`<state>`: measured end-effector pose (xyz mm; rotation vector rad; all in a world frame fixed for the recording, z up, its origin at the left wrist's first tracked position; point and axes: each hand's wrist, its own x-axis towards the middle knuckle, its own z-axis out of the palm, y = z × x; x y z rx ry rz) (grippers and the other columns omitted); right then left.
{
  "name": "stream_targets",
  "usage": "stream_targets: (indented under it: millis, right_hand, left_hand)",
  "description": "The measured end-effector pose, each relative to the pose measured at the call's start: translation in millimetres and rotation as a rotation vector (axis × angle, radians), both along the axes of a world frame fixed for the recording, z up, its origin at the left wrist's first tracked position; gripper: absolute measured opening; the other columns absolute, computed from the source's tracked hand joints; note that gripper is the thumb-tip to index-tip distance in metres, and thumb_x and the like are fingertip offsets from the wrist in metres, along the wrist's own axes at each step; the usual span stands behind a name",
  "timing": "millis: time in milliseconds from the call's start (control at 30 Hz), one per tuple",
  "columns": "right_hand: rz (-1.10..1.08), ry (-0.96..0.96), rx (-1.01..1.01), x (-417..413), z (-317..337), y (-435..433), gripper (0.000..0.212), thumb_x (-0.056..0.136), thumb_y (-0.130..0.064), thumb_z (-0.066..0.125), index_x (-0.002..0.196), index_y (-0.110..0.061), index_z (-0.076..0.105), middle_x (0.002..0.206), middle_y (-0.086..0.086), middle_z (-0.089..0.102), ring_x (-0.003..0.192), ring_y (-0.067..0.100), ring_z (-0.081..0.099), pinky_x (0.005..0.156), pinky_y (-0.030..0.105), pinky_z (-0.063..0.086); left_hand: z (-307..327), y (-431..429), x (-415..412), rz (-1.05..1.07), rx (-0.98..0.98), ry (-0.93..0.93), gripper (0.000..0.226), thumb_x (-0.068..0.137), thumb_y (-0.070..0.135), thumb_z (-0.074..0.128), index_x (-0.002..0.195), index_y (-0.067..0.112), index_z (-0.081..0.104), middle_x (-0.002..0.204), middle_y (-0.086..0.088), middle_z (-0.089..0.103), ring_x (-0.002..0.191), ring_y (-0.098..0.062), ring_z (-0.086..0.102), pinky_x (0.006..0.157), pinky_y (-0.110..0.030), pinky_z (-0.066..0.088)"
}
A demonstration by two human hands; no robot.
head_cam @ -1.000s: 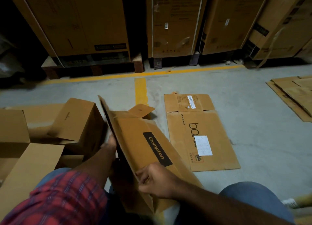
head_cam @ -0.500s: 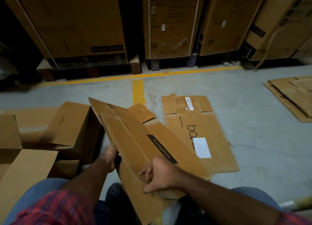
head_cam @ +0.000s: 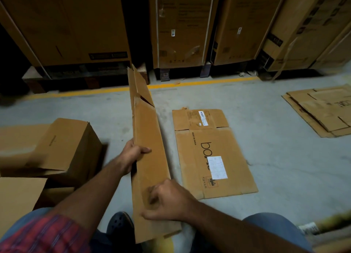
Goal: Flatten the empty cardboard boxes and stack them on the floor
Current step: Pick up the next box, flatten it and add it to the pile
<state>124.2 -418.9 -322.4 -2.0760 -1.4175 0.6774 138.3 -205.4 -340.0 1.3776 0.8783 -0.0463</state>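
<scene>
Seen from your head camera in a dim warehouse aisle, you hold a long brown cardboard box collapsed flat (head_cam: 150,157) on edge between both hands, its narrow length running away from you toward the yellow painted floor line (head_cam: 199,82). Your left hand (head_cam: 133,154) is closed around the folded left edge about midway along, thumb lying across the near face and fingers wrapped behind. Your right hand (head_cam: 167,201) grips the near end, thumb (head_cam: 150,215) low on the panel and fingers curled against the cardboard, pinching it. The far flaps of the held box stand slightly parted at the top. Just to its right, a flattened brown carton printed with dark lettering and a white label (head_cam: 212,154) lies flat on the grey concrete floor (head_cam: 275,157), apart from the held piece. Farther right, near the frame's edge, a loose stack of flattened brown cardboard sheets (head_cam: 322,110) rests on the same floor. To your left sits an unflattened brown cardboard box with open flaps (head_cam: 66,148), with more brown cardboard beside and in front of it. Tall brown shipping cartons on pallets (head_cam: 182,28) line the back, beyond the yellow line. Your red plaid sleeve (head_cam: 43,235), blue jeans and a dark perforated shoe (head_cam: 118,222) fill the lower frame.
</scene>
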Motion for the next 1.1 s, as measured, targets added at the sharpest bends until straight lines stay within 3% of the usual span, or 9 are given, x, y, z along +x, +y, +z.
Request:
stream_targets:
  millis: [67,233,367,500,667,733,800,867,1100]
  right_hand:
    - [-0.153,0.13,0.053,10,1,3,0.043,0.089,-0.058,0.074,0.101,-0.017,0.082,0.11,-0.003,0.079,0.101,0.006,0.071,0.093,0.026,0.056]
    - [-0.827,0.269,0.409,77,-17,3,0.016,0.097,-0.035,0.074,0.108,-0.024,0.075,0.108,-0.008,0.072,0.091,0.002,0.067,0.076,0.021,0.052]
    - [-1.107,0.487,0.138,133,-55,-19,0.084,0.078,-0.082,0.068,0.135,-0.021,0.061,0.136,0.003,0.063,0.117,0.022,0.064,0.091,0.036,0.055]
    - [-1.182,0.649,0.083,168,-71,-47,0.136,0.051,-0.107,0.054,0.153,-0.018,0.046,0.148,0.01,0.057,0.132,0.032,0.058,0.11,0.053,0.047]
    - [-1.013,1.151,-0.069,190,-86,-91,0.102,0.063,-0.097,0.065,0.114,-0.009,0.063,0.094,0.008,0.066,0.081,0.024,0.067,0.073,0.037,0.057]
    - [-1.023,1.212,-0.017,197,-92,-95,0.088,0.075,-0.085,0.067,0.112,-0.005,0.067,0.092,0.01,0.073,0.074,0.026,0.074,0.063,0.034,0.06]
    - [-1.122,1.125,0.069,209,-95,-98,0.079,0.078,-0.075,0.073,0.119,-0.008,0.073,0.104,0.014,0.08,0.088,0.03,0.08,0.074,0.04,0.063]
    - [-1.223,0.984,0.106,231,-96,-104,0.08,0.069,-0.067,0.087,0.12,-0.007,0.071,0.107,0.014,0.08,0.095,0.034,0.079,0.081,0.045,0.063]
    - [-1.453,0.378,0.098,318,-99,-139,0.075,0.056,-0.058,0.098,0.114,-0.025,0.064,0.109,0.001,0.074,0.098,0.031,0.073,0.095,0.05,0.061]
  left_hand:
    - [-1,3,0,0.015,-0.066,-0.058,0.048,0.087,-0.001,0.075,0.131,0.013,0.06,0.119,-0.013,0.075,0.109,-0.035,0.072,0.091,-0.049,0.058]
    - [16,4,4,0.067,-0.162,-0.211,0.041,0.088,-0.001,0.072,0.125,0.015,0.061,0.114,-0.013,0.077,0.099,-0.034,0.076,0.077,-0.043,0.062]
    - [28,6,8,0.074,-0.309,-0.309,0.048,0.083,0.003,0.073,0.127,0.016,0.06,0.108,-0.018,0.075,0.095,-0.041,0.072,0.084,-0.054,0.059]
    - [22,5,19,0.079,-0.431,-0.379,0.056,0.071,0.005,0.071,0.126,0.012,0.063,0.096,-0.017,0.077,0.079,-0.037,0.076,0.067,-0.048,0.063]
    - [8,16,33,0.082,-0.441,-0.368,0.059,0.069,0.01,0.069,0.128,0.009,0.062,0.093,-0.018,0.075,0.071,-0.034,0.075,0.062,-0.043,0.064]
    - [2,23,39,0.084,-0.438,-0.342,0.063,0.064,0.008,0.077,0.126,0.008,0.065,0.094,-0.019,0.074,0.071,-0.034,0.075,0.063,-0.043,0.065]
    - [-2,29,45,0.047,-0.444,-0.329,0.063,0.048,0.01,0.093,0.108,0.006,0.077,0.091,-0.02,0.075,0.07,-0.035,0.076,0.062,-0.044,0.065]
    - [-3,35,53,0.035,-0.445,-0.298,0.027,0.063,0.016,0.084,0.089,0.007,0.084,0.086,-0.019,0.076,0.068,-0.034,0.076,0.06,-0.043,0.065]
    - [-61,37,106,-0.122,-0.136,-0.126,0.049,0.088,-0.01,0.063,0.132,0.011,0.061,0.117,-0.018,0.077,0.102,-0.038,0.076,0.087,-0.051,0.061]
